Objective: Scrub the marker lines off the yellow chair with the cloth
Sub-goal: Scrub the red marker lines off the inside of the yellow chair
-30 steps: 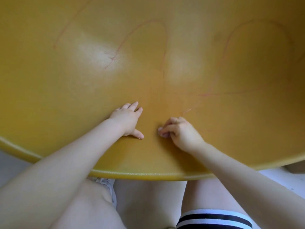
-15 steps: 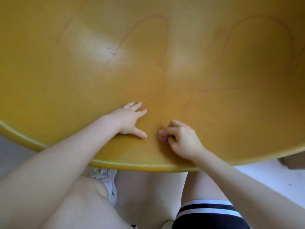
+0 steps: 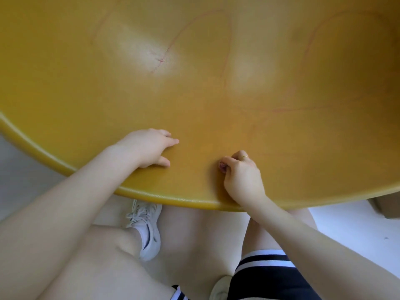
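Both hands slid nearer the yellow chair (image 3: 216,100) rim; right hand (image 3: 241,174) fingers pinch the cloth (image 3: 222,166), left hand (image 3: 149,148) rests loose.

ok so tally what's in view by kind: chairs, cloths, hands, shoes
glossy yellow plastic chair: 1
small pinkish wadded cloth: 1
bare hands: 2, left hand, right hand
white sneakers: 2, one, another
total: 6
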